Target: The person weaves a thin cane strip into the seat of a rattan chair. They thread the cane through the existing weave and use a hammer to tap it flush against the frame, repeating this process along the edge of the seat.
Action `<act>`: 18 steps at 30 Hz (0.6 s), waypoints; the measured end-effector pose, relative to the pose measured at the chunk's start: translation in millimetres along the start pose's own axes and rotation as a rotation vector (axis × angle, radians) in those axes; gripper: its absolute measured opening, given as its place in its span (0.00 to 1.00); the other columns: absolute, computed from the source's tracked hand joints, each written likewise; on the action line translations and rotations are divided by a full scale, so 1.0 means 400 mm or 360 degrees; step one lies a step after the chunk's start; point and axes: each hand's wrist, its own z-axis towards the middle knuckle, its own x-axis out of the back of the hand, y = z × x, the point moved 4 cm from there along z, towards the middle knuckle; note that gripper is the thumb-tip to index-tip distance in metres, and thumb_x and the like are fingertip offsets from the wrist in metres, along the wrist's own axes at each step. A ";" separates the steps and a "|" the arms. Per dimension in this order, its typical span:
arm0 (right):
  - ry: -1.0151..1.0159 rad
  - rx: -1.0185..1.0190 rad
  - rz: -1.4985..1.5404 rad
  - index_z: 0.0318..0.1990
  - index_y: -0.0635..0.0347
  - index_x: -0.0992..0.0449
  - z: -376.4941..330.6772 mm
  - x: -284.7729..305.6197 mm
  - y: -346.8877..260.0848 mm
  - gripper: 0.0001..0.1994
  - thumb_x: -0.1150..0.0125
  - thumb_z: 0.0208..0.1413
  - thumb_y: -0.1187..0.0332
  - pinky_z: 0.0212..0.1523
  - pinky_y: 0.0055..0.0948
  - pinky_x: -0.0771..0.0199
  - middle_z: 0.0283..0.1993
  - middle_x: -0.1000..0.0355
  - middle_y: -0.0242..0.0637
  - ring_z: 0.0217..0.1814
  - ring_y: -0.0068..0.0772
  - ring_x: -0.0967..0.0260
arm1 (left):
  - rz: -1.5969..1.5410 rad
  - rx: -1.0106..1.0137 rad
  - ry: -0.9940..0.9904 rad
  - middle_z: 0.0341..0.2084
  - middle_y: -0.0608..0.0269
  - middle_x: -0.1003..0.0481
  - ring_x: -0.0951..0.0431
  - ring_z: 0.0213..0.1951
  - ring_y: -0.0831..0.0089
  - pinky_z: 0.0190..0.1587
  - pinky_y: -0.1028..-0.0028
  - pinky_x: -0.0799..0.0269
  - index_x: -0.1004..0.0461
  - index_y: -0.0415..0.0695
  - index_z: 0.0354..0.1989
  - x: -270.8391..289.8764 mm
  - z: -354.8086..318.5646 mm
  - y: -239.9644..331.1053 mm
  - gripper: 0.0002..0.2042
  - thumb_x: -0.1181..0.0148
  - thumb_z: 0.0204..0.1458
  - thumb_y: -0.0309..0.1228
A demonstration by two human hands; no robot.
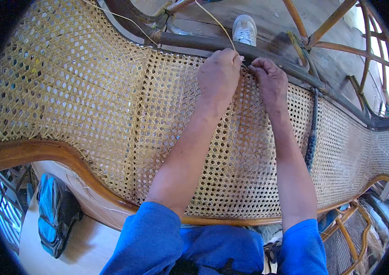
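Left hand (219,73): curled closed at 12 o'clock, fingertips pinching a thin cane strand (213,18).
Right hand (271,81): just beside the left, fingers pressed down at the panel's far edge; exact grasp cannot be determined.
Cane strand: runs up from the left fingertips toward 12 o'clock.
Woven cane panel (112,105): spans the centre, under both hands.
Dark frame rail (194,42): borders the panel, touching the fingertips.
White shoe (244,28): beyond the rail, 12 o'clock.

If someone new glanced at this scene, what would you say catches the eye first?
The wide woven cane panel fills most of the view, framed by a curved wooden rail along its near edge. At its far edge, the left hand and right hand meet close together, pinching a thin cane strand that runs up and away. A white shoe shows on the floor beyond.
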 end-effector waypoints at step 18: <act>-0.0034 0.0071 -0.0275 0.37 0.55 0.24 -0.001 -0.005 -0.025 0.07 0.41 0.50 0.69 0.40 0.33 0.29 0.37 0.25 0.40 0.39 0.41 0.27 | -0.0031 0.0066 -0.0030 0.28 0.54 0.23 0.23 0.32 0.55 0.36 0.62 0.28 0.23 0.42 0.30 0.005 -0.003 0.003 0.11 0.42 0.50 0.38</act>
